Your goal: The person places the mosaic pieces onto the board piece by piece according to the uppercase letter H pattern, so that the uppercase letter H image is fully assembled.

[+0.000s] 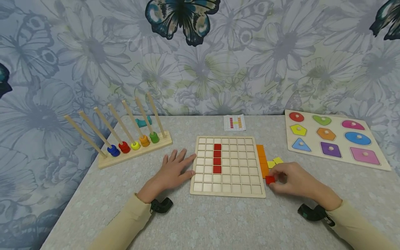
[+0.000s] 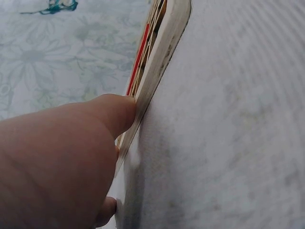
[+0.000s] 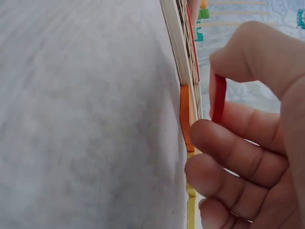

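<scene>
A wooden grid board (image 1: 227, 193) lies flat on the table, with several red square tiles (image 1: 217, 157) in one column of its cells. My left hand (image 1: 173, 171) rests at the board's left edge, fingers spread, thumb and index finger touching the rim. In the left wrist view the thumb (image 2: 119, 114) presses against the board's side. Just off the board's right edge, my right hand (image 1: 293, 178) pinches a red square tile (image 3: 218, 98) between thumb and index finger. Orange tiles (image 1: 261, 158) lie along that edge, and yellow tiles (image 1: 277, 160) lie beyond the hand.
A small pattern card (image 1: 234, 123) lies behind the board. At left stands a peg rack (image 1: 137, 152) with coloured rings, a teal piece (image 1: 143, 121) behind it. A shape puzzle board (image 1: 335, 139) lies at right. A papered wall closes the table's back.
</scene>
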### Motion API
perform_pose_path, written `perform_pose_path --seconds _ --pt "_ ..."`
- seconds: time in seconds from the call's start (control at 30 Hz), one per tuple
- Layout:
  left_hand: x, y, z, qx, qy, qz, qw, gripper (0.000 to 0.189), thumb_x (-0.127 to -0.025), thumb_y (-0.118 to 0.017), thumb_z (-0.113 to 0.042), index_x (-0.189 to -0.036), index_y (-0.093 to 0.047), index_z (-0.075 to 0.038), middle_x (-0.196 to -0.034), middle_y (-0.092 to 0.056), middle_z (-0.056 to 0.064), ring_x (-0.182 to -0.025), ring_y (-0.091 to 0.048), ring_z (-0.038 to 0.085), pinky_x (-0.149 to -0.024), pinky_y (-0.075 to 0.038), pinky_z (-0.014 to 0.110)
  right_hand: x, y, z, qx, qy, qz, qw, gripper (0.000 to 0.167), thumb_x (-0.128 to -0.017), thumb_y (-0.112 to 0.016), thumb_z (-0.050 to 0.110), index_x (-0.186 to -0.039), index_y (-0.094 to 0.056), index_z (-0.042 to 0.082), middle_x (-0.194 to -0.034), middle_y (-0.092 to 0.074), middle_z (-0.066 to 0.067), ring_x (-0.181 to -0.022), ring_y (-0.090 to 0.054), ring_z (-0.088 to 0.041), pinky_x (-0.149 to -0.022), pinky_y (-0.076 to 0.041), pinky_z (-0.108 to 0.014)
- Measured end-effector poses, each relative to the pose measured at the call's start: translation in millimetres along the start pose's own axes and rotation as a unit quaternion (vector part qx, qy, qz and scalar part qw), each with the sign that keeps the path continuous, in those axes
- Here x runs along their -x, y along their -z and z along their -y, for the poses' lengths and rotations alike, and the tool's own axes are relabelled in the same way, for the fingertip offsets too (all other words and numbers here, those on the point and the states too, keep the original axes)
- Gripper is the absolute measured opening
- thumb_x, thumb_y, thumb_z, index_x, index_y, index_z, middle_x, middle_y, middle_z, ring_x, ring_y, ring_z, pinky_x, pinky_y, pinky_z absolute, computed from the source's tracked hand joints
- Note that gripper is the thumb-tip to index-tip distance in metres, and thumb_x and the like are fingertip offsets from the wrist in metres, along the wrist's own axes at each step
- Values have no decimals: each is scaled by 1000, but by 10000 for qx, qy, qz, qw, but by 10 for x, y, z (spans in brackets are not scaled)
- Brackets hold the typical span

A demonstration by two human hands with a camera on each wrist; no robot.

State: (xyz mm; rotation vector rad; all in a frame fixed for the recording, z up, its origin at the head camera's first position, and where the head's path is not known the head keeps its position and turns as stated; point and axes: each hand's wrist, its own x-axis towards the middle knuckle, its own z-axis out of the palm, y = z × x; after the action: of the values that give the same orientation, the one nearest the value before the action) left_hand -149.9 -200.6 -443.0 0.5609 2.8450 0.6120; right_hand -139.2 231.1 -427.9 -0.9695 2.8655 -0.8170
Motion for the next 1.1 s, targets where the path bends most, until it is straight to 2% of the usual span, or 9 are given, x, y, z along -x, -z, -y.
perform_pose_path --seconds 0.13,0.27,0.43,0.63,1.1 --pt "4 7 1 -2 1 -5 10000 63 -104 -55 -42 -161 -36 -22 -169 -18 23 -155 -4 54 -117 -4 78 -64 -21 28 107 195 -252 9994 14 -76 -83 14 -86 -75 19 -71 -56 17 -66 -48 3 -59 -44 -18" --pt "9 17 -1 39 1 58 10000 63 -105 -55 -43 -161 -35 -23 -170 -17 22 -156 -2 53 -117 -3 78 -169 -36 86 115 367 -316 9988 14 -76 -83 13 -85 -74 19 -71 -56 16 -66 -47 2 -58 -43 -18" --pt "9 20 -10 82 -6 114 9999 63 -105 -54 -43 -161 -35 -23 -170 -16 22 -156 -2 53 -117 -2 78 -351 -75 173 85 463 -170 9987 11 -80 -82 19 -87 -74 20 -72 -59 16 -67 -49 0 -60 -44 -19" --pt "7 15 -23 94 -21 109 9999 62 -105 -54 -43 -161 -35 -24 -170 -17 22 -156 -2 53 -117 -2 78 -559 -152 240 11 620 -23 9981 13 -78 -83 17 -87 -74 19 -71 -60 13 -65 -51 -1 -59 -44 -18" --pt "27 39 -24 65 -18 63 10000 62 -105 -55 -42 -161 -36 -24 -170 -18 22 -156 -3 53 -117 -3 78 -895 -272 477 -10 980 274 9948 13 -79 -82 19 -90 -77 14 -74 -62 9 -67 -50 -3 -62 -42 -18"
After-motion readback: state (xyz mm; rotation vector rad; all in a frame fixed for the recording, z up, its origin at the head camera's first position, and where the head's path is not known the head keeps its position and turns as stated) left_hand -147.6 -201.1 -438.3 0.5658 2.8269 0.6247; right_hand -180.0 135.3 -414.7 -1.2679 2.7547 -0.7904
